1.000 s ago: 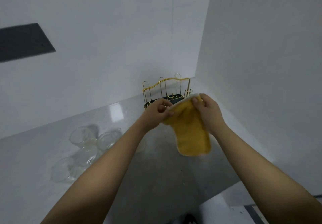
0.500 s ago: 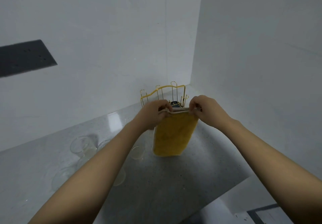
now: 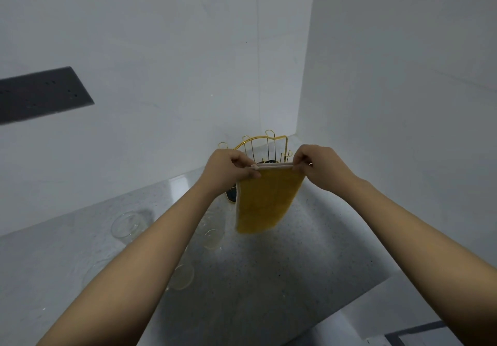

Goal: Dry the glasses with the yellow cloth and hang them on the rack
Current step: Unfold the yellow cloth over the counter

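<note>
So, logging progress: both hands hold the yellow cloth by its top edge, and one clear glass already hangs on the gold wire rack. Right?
Not quite. In the head view the gold wire rack is bare; the clear glasses sit on the counter. Both hands do hold the yellow cloth.

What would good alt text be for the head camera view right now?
Both hands, left and right, pinch the top corners of a yellow cloth hanging above a grey counter. A gold rack stands behind it in the corner, and clear glasses sit to the left.

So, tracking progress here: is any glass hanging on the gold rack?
No, the gold rack shows only bare wire hooks; the glasses sit on the counter.
</note>
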